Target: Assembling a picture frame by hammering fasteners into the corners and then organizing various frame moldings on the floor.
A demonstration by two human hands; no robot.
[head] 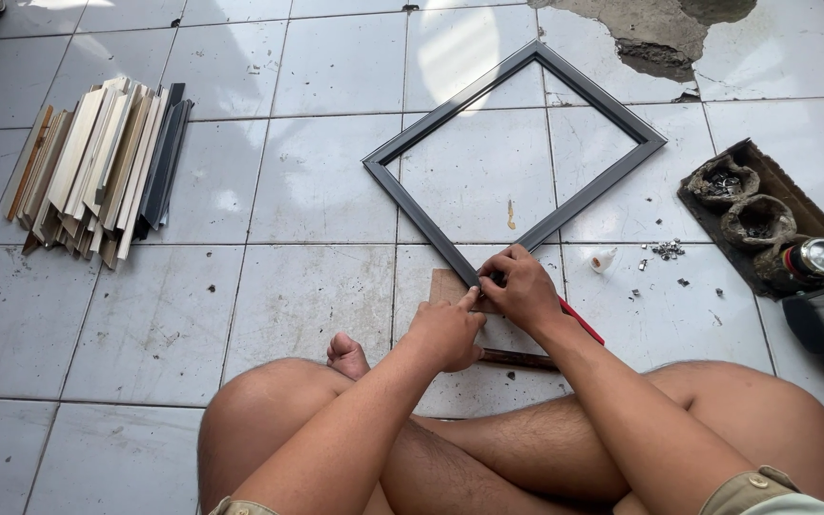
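A dark grey rectangular frame (517, 143) lies on the white floor tiles, turned like a diamond, its near corner resting on a small brown board (447, 284). My right hand (524, 286) pinches that near corner with fingers closed on it. My left hand (447, 331) sits just left of it, index finger stretched out and touching the same corner. A red-handled tool (582, 322) lies under my right wrist, mostly hidden. I sit cross-legged, knees and a foot (347, 355) below the hands.
A stack of cut wooden and dark moulding strips (97, 167) lies at the left. A brown tray (753, 215) with small pots and a tin stands at the right, beside small metal bits (667, 250) and a white cap (603, 259). Broken tile shows at the top.
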